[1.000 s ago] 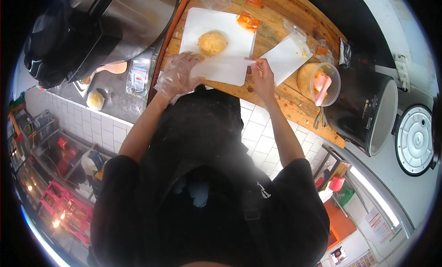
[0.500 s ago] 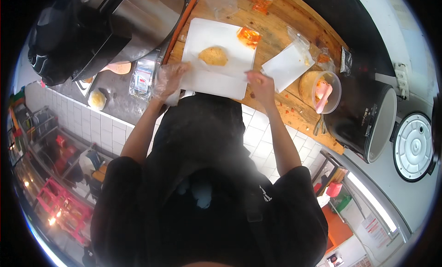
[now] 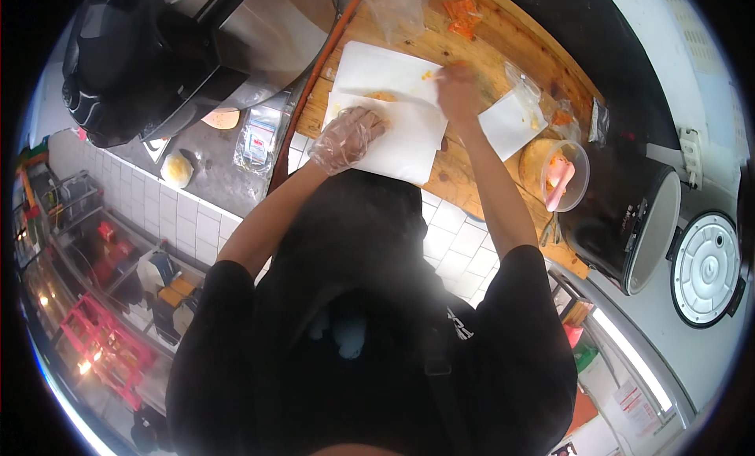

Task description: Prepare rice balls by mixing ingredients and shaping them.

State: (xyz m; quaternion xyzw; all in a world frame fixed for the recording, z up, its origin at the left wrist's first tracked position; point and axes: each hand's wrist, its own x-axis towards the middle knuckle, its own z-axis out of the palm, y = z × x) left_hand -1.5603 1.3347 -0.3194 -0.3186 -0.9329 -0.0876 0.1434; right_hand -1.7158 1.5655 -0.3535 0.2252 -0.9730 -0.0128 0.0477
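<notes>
My left hand [image 3: 350, 139], in a clear plastic glove, lies with its fingers flat on the folded-over part of a white paper sheet [image 3: 409, 145]. Only a thin strip of the yellowish food piece [image 3: 382, 96] shows at the fold; the rest is covered. My right hand [image 3: 460, 92], bare and blurred, is at the sheet's far right corner with its fingers drawn together. A bit of orange shows by its fingertips, but what they hold is unclear. Small yellow-orange bits [image 3: 429, 76] lie on the paper beside it.
Right of the sheet are another white paper [image 3: 507, 125] and a clear tub with a pink-handled utensil [image 3: 559, 182]. An orange packet [image 3: 462, 17] and plastic bag [image 3: 395, 11] lie at the back. A dark open-topped pot [image 3: 621, 212] stands right; a round pale item [image 3: 177, 170] sits left.
The paper's near part has been folded over the food, and my left hand has moved right onto it. My right hand has moved away from me to where the orange patch lay, now mostly unseen.
</notes>
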